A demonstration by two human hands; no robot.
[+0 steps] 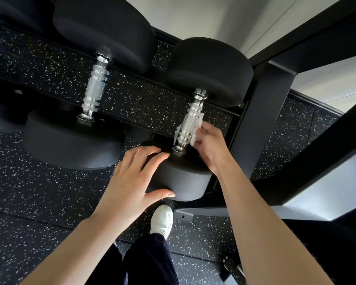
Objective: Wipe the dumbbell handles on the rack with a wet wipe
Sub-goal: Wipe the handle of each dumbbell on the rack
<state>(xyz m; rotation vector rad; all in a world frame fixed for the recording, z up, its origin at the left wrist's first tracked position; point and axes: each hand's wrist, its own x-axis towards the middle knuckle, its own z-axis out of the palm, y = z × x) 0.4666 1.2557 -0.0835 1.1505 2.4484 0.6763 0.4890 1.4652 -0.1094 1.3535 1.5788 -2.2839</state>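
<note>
Black rubber flooring flecked with white [39,182] spreads under me, with a pale wall beyond the black steel dumbbell rack [253,124], whose thick upright post stands just right of my work. On the rack's rails lies the right-hand black round-headed dumbbell [208,68], its knurled chrome handle [190,120] running from the far head down to the near head [185,182] in front of me. My right hand [210,145] comes at that handle from the right, its grip closed on a crumpled white wet wipe [195,136], which is pressed against the handle's lower right side; a corner of the wipe shows on the handle's left side as well, so it seems to pass beneath the bar. My left hand [136,177] rests on the near head of the same dumbbell, fingers spread and fairly straight over its top edge, thumb against its front face, the grip apart and clamped on nothing. Just left sits a larger black dumbbell [103,38] with its own chrome handle [95,87], touched by neither hand. Below, my white sneaker [161,221] and dark trouser leg [150,262] stand on the floor near the rack's foot.
</note>
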